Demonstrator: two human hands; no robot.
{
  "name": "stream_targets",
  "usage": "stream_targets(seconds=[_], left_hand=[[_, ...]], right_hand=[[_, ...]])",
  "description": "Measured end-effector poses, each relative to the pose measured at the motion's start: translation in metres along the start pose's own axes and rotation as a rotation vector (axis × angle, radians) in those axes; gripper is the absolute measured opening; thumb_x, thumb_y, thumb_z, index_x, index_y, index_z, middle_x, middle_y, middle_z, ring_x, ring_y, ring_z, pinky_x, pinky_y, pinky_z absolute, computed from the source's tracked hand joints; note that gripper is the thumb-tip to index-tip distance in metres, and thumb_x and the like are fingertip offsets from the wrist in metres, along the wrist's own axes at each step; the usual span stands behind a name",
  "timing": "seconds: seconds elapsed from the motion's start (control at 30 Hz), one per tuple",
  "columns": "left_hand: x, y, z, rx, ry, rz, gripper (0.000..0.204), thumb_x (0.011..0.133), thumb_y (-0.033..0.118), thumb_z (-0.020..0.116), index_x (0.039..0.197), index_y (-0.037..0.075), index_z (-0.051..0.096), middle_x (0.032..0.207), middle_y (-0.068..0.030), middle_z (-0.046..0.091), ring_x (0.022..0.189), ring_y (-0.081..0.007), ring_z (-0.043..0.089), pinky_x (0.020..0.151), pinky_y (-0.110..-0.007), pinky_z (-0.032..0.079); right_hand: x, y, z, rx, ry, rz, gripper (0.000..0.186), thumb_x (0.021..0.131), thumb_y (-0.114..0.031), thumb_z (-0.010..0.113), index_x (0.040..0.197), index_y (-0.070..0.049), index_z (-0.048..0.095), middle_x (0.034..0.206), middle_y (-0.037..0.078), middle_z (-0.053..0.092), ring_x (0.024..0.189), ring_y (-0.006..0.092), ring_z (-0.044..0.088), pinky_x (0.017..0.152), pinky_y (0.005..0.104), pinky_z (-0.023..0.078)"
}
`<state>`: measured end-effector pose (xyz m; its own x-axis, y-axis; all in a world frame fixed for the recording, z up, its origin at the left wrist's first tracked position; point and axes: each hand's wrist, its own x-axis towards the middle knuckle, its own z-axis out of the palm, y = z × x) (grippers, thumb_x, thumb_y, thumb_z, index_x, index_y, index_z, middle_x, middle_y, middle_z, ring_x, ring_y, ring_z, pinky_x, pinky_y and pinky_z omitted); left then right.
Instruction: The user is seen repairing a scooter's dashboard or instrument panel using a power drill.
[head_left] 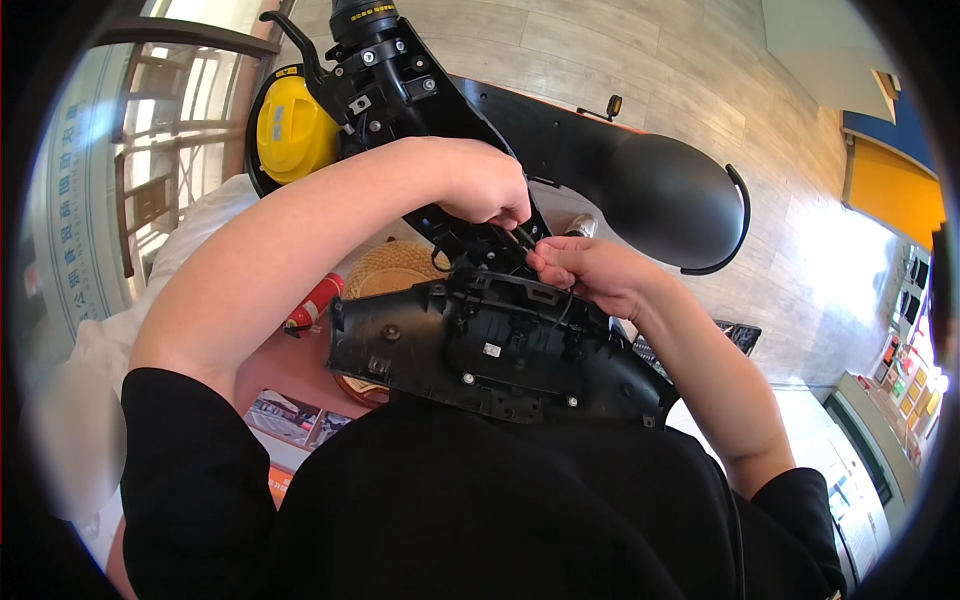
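Both hands meet over the inner end of a black handlebar assembly [385, 85] that has a brake lever, a grip and several bolts. My left hand [485, 185] is closed, its fingers pinching a thin dark cable with what looks like a connector [522, 238]. On the near side of that cable, my right hand [585, 270] pinches it with thumb and forefinger. Below the hands, close to my body, a wide black plastic cover [410, 345] shows its inner side, with clips, screws and a small white label. A thin wire runs down onto it from the right hand.
A yellow helmet [292, 130] sits beside the brake lever. Beyond the hands stretches a long black seat-like part [670, 195]. At left are a woven round stool [390, 265], a red fire extinguisher [318, 300] and wooden chairs [150, 190]. An open tool case [738, 335] lies beyond my right forearm.
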<state>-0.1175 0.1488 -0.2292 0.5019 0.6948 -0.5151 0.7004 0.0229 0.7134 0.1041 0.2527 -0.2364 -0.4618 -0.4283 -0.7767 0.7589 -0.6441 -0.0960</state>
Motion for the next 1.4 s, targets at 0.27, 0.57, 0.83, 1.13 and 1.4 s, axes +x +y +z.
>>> stream_targets(seconds=[0.27, 0.57, 0.83, 1.13, 1.4], left_hand=[[-0.001, -0.002, -0.001, -0.037, -0.030, -0.010, 0.007, 0.080, 0.004, 0.060, 0.083, 0.004, 0.066, 0.074, -0.0125, 0.066, 0.071, -0.0332, 0.062, 0.064, -0.044, 0.047], [0.003, -0.009, 0.001, -0.035, -0.014, 0.048, 0.006, 0.080, 0.005, 0.061, 0.082, 0.004, 0.067, 0.073, -0.0129, 0.066, 0.071, -0.0335, 0.063, 0.064, -0.044, 0.048], [-0.012, -0.005, -0.018, 0.159, -0.090, -0.220, 0.008, 0.081, 0.007, 0.063, 0.086, 0.006, 0.069, 0.080, -0.0139, 0.069, 0.078, -0.0347, 0.066, 0.067, -0.044, 0.050], [-0.020, 0.015, -0.017, 0.224, 0.113, -0.400, 0.016, 0.086, 0.022, 0.066, 0.084, 0.009, 0.075, 0.086, -0.0168, 0.073, 0.087, -0.0342, 0.072, 0.076, -0.044, 0.057], [-0.012, 0.112, 0.038, -0.190, 0.557, -0.256, 0.035, 0.100, 0.019, 0.057, 0.134, 0.009, 0.063, 0.084, -0.0235, 0.070, 0.078, -0.0426, 0.068, 0.070, -0.050, 0.053]], right_hand=[[-0.002, 0.004, 0.009, -0.097, -0.009, -0.036, 0.019, 0.106, -0.023, 0.057, 0.097, -0.008, 0.060, 0.073, -0.009, 0.047, 0.066, 0.0041, 0.036, 0.063, 0.0181, 0.030], [0.004, 0.014, 0.007, -0.094, -0.088, -0.059, 0.018, 0.108, -0.021, 0.052, 0.096, -0.009, 0.059, 0.076, -0.009, 0.048, 0.068, 0.0028, 0.038, 0.062, 0.0191, 0.029], [-0.006, 0.042, 0.002, -0.068, -0.115, 0.025, 0.021, 0.108, -0.022, 0.053, 0.096, -0.007, 0.062, 0.076, -0.009, 0.050, 0.068, 0.0024, 0.040, 0.062, 0.0178, 0.032], [-0.032, 0.087, -0.045, 0.123, 0.032, -0.012, 0.020, 0.106, -0.023, 0.057, 0.109, -0.005, 0.067, 0.086, -0.003, 0.059, 0.078, 0.0090, 0.052, 0.074, 0.0233, 0.047], [-0.045, 0.121, -0.034, 0.340, 0.105, -0.210, 0.020, 0.104, -0.022, 0.058, 0.111, -0.005, 0.066, 0.093, 0.000, 0.062, 0.086, 0.0130, 0.056, 0.078, 0.0272, 0.048]])
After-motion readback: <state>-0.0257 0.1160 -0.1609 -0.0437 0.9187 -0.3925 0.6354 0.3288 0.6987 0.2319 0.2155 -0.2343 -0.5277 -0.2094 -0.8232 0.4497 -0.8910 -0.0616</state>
